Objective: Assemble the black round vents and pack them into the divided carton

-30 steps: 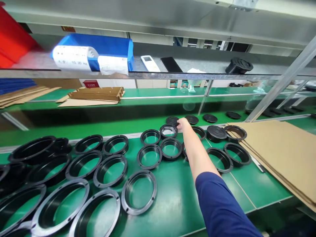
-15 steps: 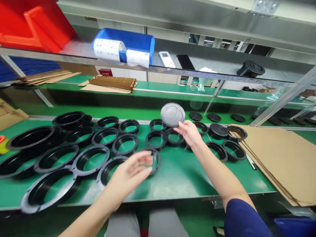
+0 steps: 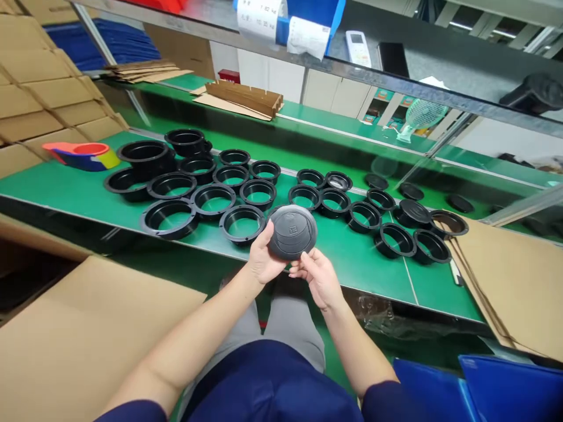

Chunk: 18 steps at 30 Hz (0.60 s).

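Observation:
A round black lid (image 3: 292, 232) with curved lines and a small mark on its face is held up over the table's front edge. My left hand (image 3: 267, 258) grips its left side, thumb on the rim. At the lower right rim, my right hand (image 3: 317, 275) pinches it, with some fingers tucked beneath. Behind the lid, black flanged rings (image 3: 334, 201) stand in loose groups on the green table (image 3: 334, 249). One ring (image 3: 338, 180) at the back has something clear or whitish inside. More flat black lids (image 3: 411, 191) lie along the green strip at the back.
Cardboard sheets (image 3: 519, 281) lie at the right, beside a white-and-black pen-like tool (image 3: 456, 272). Stacked cartons (image 3: 53, 99) and a red, blue and yellow tape dispenser (image 3: 85, 156) are at the left. A metal shelf (image 3: 373, 79) crosses above, holding a phone (image 3: 393, 60).
My right hand has brought a lid from the back strip toward my body. My left hand has come in and taken hold of it too. The view has swung left and down.

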Each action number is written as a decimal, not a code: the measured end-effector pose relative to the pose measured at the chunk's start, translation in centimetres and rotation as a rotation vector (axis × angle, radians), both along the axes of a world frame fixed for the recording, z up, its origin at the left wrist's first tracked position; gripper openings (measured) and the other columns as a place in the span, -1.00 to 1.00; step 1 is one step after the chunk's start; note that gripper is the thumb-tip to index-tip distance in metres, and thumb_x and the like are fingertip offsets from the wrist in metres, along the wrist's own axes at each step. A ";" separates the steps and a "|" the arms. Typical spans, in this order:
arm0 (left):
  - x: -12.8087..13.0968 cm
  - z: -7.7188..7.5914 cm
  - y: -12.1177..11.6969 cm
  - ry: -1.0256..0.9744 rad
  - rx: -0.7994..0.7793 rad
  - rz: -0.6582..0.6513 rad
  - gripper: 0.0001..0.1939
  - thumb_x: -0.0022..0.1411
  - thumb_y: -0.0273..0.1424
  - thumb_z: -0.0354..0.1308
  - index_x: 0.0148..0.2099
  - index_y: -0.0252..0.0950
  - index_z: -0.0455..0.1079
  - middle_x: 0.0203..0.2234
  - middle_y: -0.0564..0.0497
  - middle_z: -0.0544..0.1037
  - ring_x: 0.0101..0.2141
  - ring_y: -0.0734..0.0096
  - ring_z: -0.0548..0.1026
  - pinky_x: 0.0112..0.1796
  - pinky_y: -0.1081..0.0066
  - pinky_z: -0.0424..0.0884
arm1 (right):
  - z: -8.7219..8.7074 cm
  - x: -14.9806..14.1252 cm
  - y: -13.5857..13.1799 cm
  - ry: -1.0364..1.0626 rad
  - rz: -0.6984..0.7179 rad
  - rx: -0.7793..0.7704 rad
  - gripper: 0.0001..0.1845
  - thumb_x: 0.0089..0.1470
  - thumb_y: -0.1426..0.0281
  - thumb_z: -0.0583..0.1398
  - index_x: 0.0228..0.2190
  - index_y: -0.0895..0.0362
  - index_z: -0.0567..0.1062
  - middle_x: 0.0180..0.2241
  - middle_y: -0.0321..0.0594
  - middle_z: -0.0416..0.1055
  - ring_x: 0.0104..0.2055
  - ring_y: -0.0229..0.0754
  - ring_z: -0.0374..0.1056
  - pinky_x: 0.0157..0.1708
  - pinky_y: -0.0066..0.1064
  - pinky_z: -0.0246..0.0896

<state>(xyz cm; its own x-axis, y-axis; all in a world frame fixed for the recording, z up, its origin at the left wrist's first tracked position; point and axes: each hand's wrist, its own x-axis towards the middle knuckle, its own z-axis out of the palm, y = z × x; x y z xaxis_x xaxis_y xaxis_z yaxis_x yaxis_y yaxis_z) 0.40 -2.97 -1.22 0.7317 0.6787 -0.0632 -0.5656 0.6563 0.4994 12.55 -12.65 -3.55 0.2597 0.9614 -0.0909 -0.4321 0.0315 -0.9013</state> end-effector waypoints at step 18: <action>-1.6 -1.3 -4.8 0.060 -0.064 -0.137 -0.15 0.33 0.28 -0.15 0.35 -0.22 0.29 0.05 -0.30 0.55 0.03 -0.10 0.55 0.11 -0.13 0.39 | 0.6 4.5 -0.1 -1.341 -0.078 0.485 -0.36 0.44 -0.02 -0.13 -0.15 0.02 0.64 0.19 -0.14 0.31 0.35 0.10 -0.02 0.36 0.06 -0.04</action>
